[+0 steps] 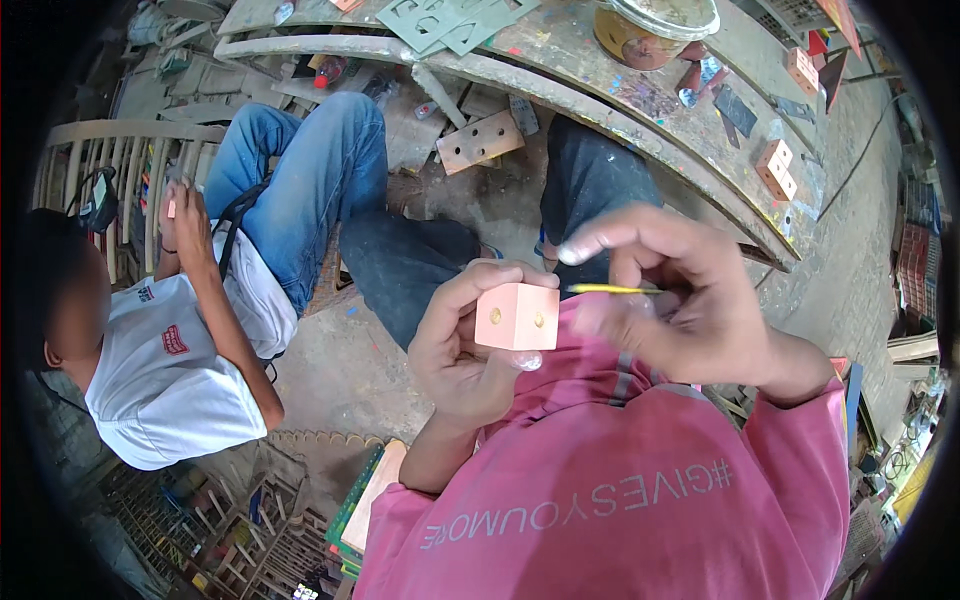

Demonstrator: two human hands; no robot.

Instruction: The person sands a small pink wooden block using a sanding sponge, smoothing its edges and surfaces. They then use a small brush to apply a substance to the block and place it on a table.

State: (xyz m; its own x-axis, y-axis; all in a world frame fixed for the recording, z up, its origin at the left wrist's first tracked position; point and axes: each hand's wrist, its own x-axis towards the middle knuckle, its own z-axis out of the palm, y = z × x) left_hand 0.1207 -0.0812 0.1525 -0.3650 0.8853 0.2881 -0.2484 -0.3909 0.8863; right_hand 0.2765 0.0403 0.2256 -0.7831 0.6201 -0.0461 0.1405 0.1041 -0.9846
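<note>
My left hand [450,350] is closed around a pale pink block [517,318], cube-shaped, in front of my chest. An edge of the block faces up towards me, and each of the two faces beside it bears a round yellowish spot. Just to its right, my right hand [690,290] is partly smeared by motion. Its fingers pinch a thin yellow stick [605,289] whose dark tip points at the block, a little apart from it. I cannot make out what kind of stick it is.
Ahead stands a paint-stained worktable [640,110] bearing a bucket [655,30], green stencil sheets [450,22] and more pink blocks [776,170]. Below it leans a plank with holes [480,142]. A seated co-worker [185,370] is at my left, holding a small pink piece.
</note>
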